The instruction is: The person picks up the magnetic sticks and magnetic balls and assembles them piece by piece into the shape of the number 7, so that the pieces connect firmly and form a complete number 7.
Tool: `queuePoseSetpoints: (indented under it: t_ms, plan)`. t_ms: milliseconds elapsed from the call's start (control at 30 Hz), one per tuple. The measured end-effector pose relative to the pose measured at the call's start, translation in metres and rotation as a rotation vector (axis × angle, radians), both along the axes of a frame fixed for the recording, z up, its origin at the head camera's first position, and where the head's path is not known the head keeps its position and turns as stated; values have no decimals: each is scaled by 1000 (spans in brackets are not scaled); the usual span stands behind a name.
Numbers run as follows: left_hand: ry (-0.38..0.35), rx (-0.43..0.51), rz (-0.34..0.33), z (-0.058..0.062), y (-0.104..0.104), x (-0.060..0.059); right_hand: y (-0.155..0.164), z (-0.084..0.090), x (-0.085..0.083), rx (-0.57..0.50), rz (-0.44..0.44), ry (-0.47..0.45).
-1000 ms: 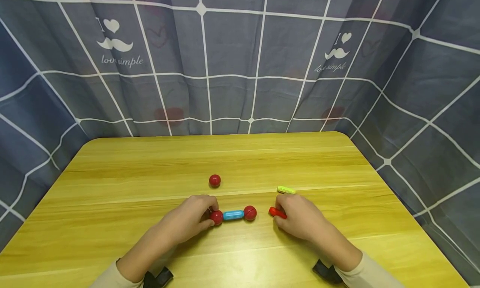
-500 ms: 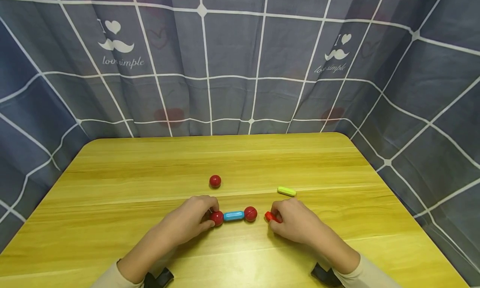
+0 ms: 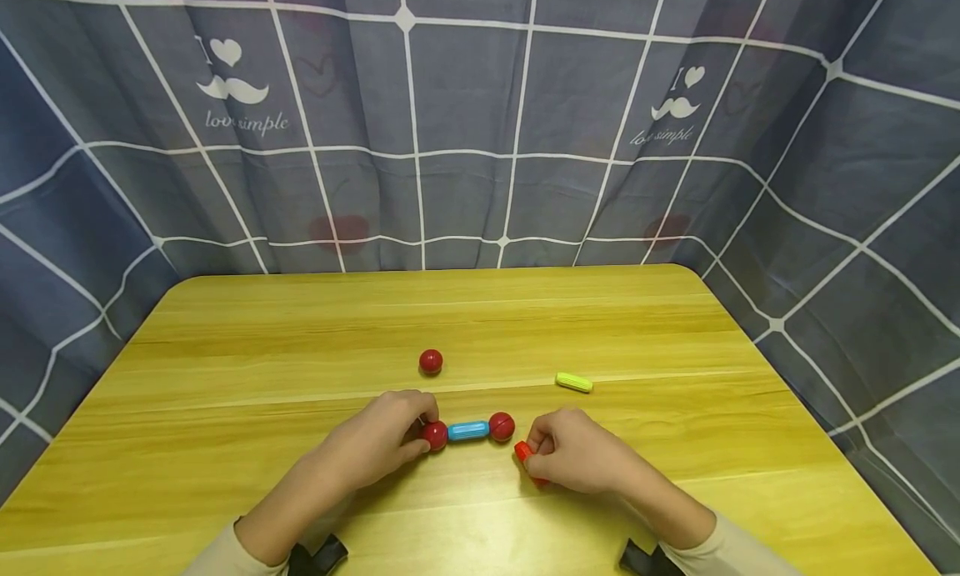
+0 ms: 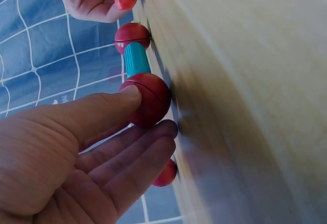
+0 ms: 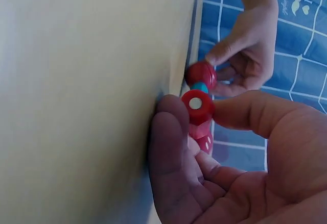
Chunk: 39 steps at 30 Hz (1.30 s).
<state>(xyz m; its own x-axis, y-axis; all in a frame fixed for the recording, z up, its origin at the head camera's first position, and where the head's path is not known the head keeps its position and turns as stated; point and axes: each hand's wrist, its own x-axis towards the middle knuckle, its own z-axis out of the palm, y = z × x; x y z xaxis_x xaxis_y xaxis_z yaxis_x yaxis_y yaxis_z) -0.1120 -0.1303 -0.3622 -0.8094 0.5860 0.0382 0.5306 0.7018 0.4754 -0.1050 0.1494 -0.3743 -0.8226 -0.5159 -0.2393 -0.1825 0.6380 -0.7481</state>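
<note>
On the wooden table, my left hand (image 3: 378, 438) pinches a red ball (image 3: 434, 435) between thumb and fingers. A ribbed blue rod (image 3: 468, 430) joins that ball to a second red ball (image 3: 502, 426) on its right. My right hand (image 3: 581, 451) pinches a short red rod (image 3: 529, 461), now slanted, just right of and nearer than the second ball. In the right wrist view a round silver disc shows in the end of the red rod (image 5: 197, 106), with thumb and fingers on either side of it.
A loose red ball (image 3: 431, 361) lies farther back on the table (image 3: 300, 326), beyond the blue rod. A yellow-green rod (image 3: 573, 382) lies beyond my right hand. A grey checked curtain (image 3: 465, 126) hangs behind the table and along its sides.
My right hand has moved left and slightly nearer, turning the red rod to a steeper slant beside the second ball. My left hand and the joined pieces have stayed nearly still.
</note>
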Motion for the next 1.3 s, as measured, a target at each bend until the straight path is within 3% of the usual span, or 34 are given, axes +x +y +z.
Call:
queuePoseSetpoints:
  t_ms: [233,667,900,1300]
  plan:
    - [14,10,-11,-1,-1,0,-10,-6,7,-204,-28,-255]
    - [22,14,-17,-1,0,-1,-17,-19,7,-493,-35,-573]
    - [32,14,-18,-1,0,-1,-20,-23,4,-544,-86,-649]
    - [21,12,-9,-1,0,-2,-21,-24,1,-587,-96,-704]
